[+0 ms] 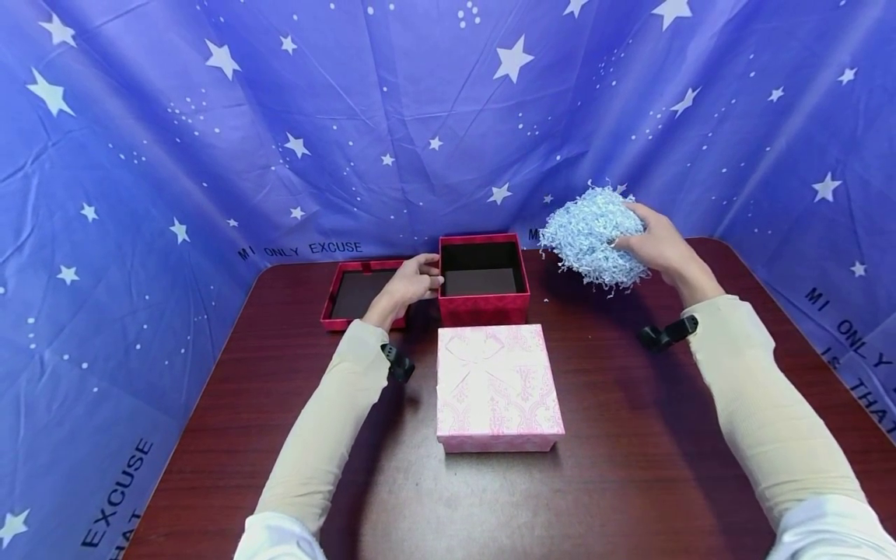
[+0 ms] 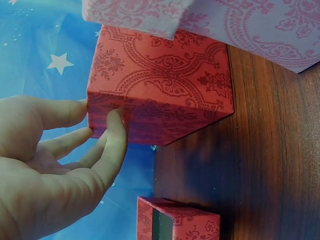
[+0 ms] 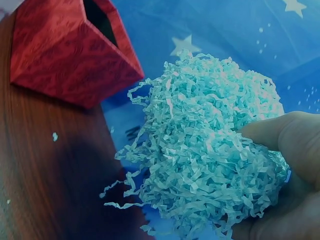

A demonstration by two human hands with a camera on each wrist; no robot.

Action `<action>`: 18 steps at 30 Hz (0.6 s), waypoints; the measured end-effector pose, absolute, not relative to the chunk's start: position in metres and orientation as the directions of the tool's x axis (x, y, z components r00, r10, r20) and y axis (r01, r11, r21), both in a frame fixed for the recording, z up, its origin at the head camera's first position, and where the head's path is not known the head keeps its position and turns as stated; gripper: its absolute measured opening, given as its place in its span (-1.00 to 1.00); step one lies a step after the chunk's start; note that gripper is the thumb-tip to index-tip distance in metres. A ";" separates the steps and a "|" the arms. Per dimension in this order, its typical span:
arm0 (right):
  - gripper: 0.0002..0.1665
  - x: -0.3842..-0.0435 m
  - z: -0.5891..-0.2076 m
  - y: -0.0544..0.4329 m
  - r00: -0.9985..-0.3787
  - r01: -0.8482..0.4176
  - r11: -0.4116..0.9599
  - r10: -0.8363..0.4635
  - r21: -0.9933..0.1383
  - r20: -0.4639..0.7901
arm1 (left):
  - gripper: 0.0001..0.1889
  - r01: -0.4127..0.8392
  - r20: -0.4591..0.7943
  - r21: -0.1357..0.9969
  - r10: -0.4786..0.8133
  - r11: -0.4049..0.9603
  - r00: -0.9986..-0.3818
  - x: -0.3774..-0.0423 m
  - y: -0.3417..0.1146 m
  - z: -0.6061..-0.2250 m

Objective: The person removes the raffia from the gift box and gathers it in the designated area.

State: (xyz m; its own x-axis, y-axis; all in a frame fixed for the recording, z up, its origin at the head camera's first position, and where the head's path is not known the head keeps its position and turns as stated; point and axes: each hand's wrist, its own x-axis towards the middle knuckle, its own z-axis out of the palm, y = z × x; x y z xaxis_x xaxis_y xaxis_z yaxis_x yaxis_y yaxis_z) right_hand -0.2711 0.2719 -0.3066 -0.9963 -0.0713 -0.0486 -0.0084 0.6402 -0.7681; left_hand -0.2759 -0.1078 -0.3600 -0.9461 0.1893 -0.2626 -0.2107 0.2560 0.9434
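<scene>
My right hand (image 1: 661,241) grips a big fluffy clump of light blue shredded paper (image 1: 591,233), held up above the table at the right. In the right wrist view the thumb presses into the shredded paper (image 3: 210,145), and some fingers are hidden behind it. At the left side of the red patterned box (image 1: 484,309), my left hand (image 1: 409,286) touches its outer wall near the top edge. The left wrist view shows these fingers (image 2: 116,132) lightly bent against the red box (image 2: 165,75). The box is lidless, with a dark inside.
A pink patterned box (image 1: 497,389) with its lid on stands in front of the red one. The red lid (image 1: 364,292) lies upturned at the left, partly behind the left hand. Small paper scraps (image 3: 55,136) dot the table (image 1: 616,459). A starry blue curtain (image 1: 392,124) surrounds it.
</scene>
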 end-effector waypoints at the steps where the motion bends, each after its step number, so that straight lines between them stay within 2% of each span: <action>1: -0.05 -0.271 -0.309 0.274 -0.996 -0.004 0.643 -0.070 -0.766 -0.054 | -0.38 -0.210 -0.262 0.943 0.191 0.257 -0.946 -0.276 -0.108 -0.360; 18: -0.01 -0.278 -0.353 0.313 -0.981 0.134 0.646 -0.022 -0.751 -0.194 | -0.38 -0.215 -0.264 0.945 0.187 0.245 -0.946 -0.276 -0.107 -0.361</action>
